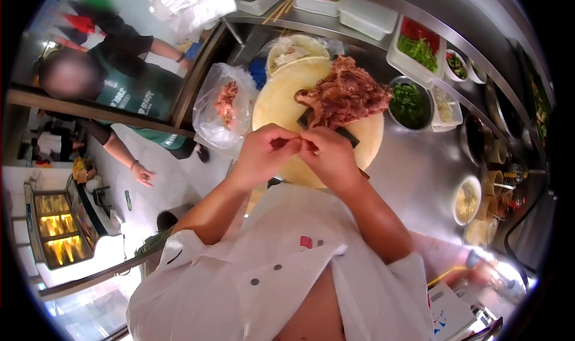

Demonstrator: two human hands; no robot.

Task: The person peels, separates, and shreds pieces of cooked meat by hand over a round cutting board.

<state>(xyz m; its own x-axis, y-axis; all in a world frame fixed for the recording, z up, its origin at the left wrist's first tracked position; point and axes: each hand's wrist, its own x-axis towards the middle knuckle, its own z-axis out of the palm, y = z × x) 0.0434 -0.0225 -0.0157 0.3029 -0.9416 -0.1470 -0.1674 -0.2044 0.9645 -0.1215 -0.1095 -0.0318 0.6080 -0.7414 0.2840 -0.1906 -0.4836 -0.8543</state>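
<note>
Both hands meet over the near side of a round, pale cutting board (275, 110), fingertips touching. My left hand (268, 152) is closed in a pinch, and so is my right hand (323, 152); whatever lies between the fingers is too small to make out. Just beyond them a large heap of brown cooked meat (350, 95) rests on the board. A dark cleaver blade (347, 137) lies partly under the meat, close to my right hand. Left of the board, a clear plastic bag (209, 116) holds some reddish meat pieces (226, 104).
To the right sit a metal bowl of chopped greens (409, 104) and a bowl of pale food (466, 201). Vegetable tubs (417, 47) line the shelf (383, 44) above. A person in a green apron (141, 95) stands beyond the wooden frame (191, 80) at left.
</note>
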